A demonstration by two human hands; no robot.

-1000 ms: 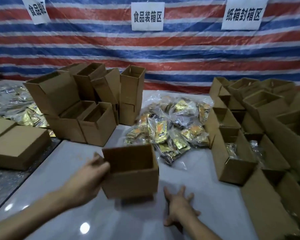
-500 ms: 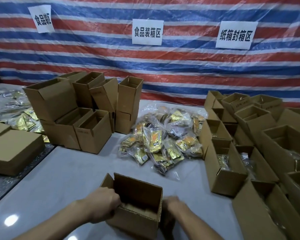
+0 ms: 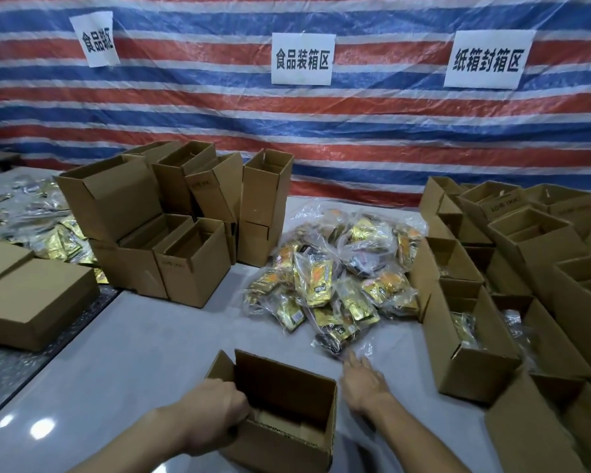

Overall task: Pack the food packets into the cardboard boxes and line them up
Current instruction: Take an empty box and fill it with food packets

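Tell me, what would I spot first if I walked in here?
A shiny gold heap of packets sits in the middle, with a red, white and blue striped tarp hanging behind. Up front, the left hand grips an open box, and the right hand is open beside it.

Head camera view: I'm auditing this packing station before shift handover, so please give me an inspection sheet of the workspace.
Surface: white table, glossy.
Job's things: open cardboard box in front, no packets seen inside; food packets piled behind it; boxes with packets lined up right; empty boxes stacked left.
Clutter: closed flat boxes and loose packets far left.
Hands: left hand grips the open box's near rim; right hand open, stretched toward the pile.
Cables: nothing seen.
Surroundings: striped tarpaulin with paper signs.
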